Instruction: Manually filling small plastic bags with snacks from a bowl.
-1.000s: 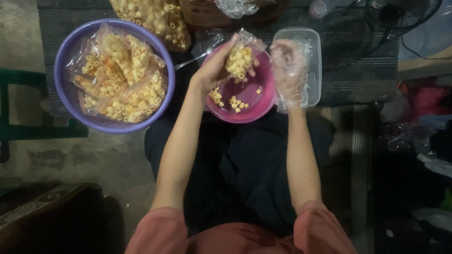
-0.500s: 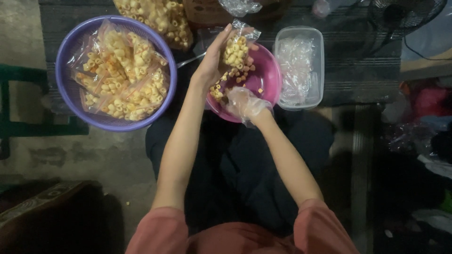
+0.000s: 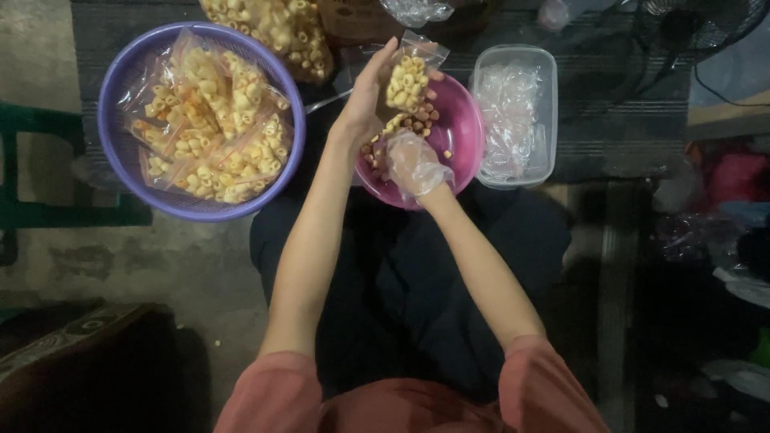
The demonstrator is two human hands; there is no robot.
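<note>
Since half a second ago the right hand (image 3: 411, 164), wrapped in a thin clear plastic glove, has slid a little up into the pink bowl (image 3: 461, 132); its fingers now curl together over the loose ring-shaped snacks (image 3: 417, 120) at the bowl's near side, though whether they grip any I cannot tell; the left hand (image 3: 367, 95) has barely shifted, and holds a small clear bag (image 3: 407, 78) of pale yellow snack rings upright above the bowl's upper left rim, fingers and thumb clamped on the bag's side, its open mouth pointing to the top of the frame. At upper left sits a purple basket (image 3: 112, 120) heaped with filled bags (image 3: 210, 128); right of the pink bowl, just beside it, stands a clear plastic tub (image 3: 548, 112) of empty bags; a larger sack of snacks (image 3: 273, 28) lies at the top centre.
</note>
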